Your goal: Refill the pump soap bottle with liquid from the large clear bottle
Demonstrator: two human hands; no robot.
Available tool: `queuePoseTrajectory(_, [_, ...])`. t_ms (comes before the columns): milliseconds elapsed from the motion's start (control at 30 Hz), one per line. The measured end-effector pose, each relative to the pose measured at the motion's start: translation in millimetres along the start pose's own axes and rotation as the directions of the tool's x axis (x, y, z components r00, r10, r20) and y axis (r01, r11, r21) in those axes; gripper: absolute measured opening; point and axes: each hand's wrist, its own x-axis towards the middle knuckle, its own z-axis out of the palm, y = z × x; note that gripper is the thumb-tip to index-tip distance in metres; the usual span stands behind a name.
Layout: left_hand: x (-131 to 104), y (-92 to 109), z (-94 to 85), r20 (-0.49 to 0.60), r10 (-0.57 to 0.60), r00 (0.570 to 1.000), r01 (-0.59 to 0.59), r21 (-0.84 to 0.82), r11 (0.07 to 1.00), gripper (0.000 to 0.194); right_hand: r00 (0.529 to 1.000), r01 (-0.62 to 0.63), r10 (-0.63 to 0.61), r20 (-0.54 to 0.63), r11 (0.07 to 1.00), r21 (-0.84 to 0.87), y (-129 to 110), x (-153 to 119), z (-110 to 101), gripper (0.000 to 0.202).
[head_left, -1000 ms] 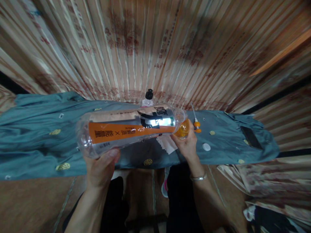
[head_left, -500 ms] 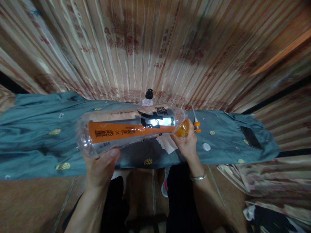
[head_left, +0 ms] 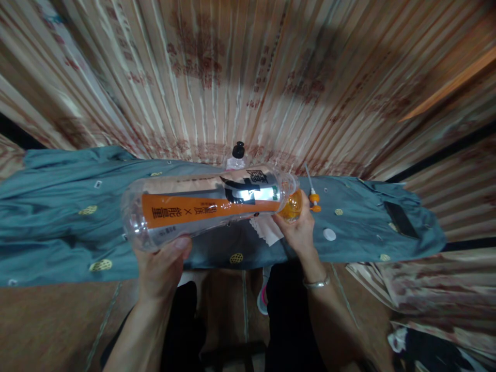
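Note:
A large clear plastic drink bottle (head_left: 209,204) with an orange and silver label lies nearly level in the air, its neck end to the right. My left hand (head_left: 163,263) is closed under its base end. In my right hand (head_left: 298,227) is a small orange see-through bottle (head_left: 291,205), partly covered by my fingers. The large bottle's neck is right over the small one; whether they touch, or liquid runs, I cannot tell. Just right of that hand lies an orange pump top (head_left: 314,198) with a pale tube. A white tissue (head_left: 267,231) lies below the bottles.
A bench with a green patterned cloth (head_left: 209,253) runs across in front of me. Behind the large bottle stands a black-capped bottle (head_left: 238,151). A white round cap (head_left: 329,234) and a dark phone (head_left: 400,219) lie at right. A pleated curtain (head_left: 240,67) hangs behind.

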Motion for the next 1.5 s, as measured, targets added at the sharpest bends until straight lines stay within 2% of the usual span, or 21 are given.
queuePoseTrajectory(267, [0.5, -0.3, 0.7, 0.05, 0.034, 0.998, -0.034, -0.01, 0.999, 0.058, 1.0, -0.006, 0.006, 0.006, 1.0, -0.001, 0.6, -0.1, -0.4, 0.095])
queuePoseTrajectory(400, [0.6, 0.8, 1.3, 0.069, 0.033, 0.997, -0.033, 0.001, 0.999, 0.069, 1.0, 0.0, 0.0, 0.008, 1.0, -0.013, 1.7, -0.1, -0.3, 0.095])
queuePoseTrajectory(533, [0.1, 1.2, 0.9, 0.0, -0.003, 1.0, 0.002, 0.05, 0.999, 0.083, 1.0, 0.015, -0.015, -0.003, 0.999, -0.034, 1.9, 0.1, 0.0, 0.094])
queuePoseTrajectory(633, [0.2, 0.8, 1.8, -0.028, 0.003, 1.0, -0.001, 0.048, 0.999, 0.078, 1.0, 0.014, -0.015, -0.012, 1.0, -0.021, 0.8, 0.2, 0.1, 0.094])
queuePoseTrajectory(767, [0.9, 2.7, 5.6, 0.019, 0.039, 0.999, -0.04, 0.033, 0.999, 0.07, 1.0, -0.011, 0.01, 0.002, 1.0, 0.007, -1.3, 0.4, -0.3, 0.093])
queuePoseTrajectory(1067, [0.9, 5.9, 9.4, 0.007, 0.025, 1.0, -0.025, 0.048, 0.999, 0.077, 1.0, -0.025, 0.025, 0.013, 1.0, 0.013, -1.5, 0.3, -1.1, 0.094])
queuePoseTrajectory(1367, [-0.1, 6.1, 8.0, 0.011, 0.01, 1.0, -0.011, 0.073, 0.997, 0.065, 0.999, -0.03, 0.03, 0.02, 1.0, -0.008, 0.1, -0.1, -1.9, 0.096])
queuePoseTrajectory(1500, [-1.2, 8.2, 8.6, 0.01, -0.016, 1.0, 0.015, 0.075, 0.997, 0.069, 1.0, -0.016, 0.016, 0.022, 1.0, -0.002, 1.9, 0.1, -1.0, 0.098])
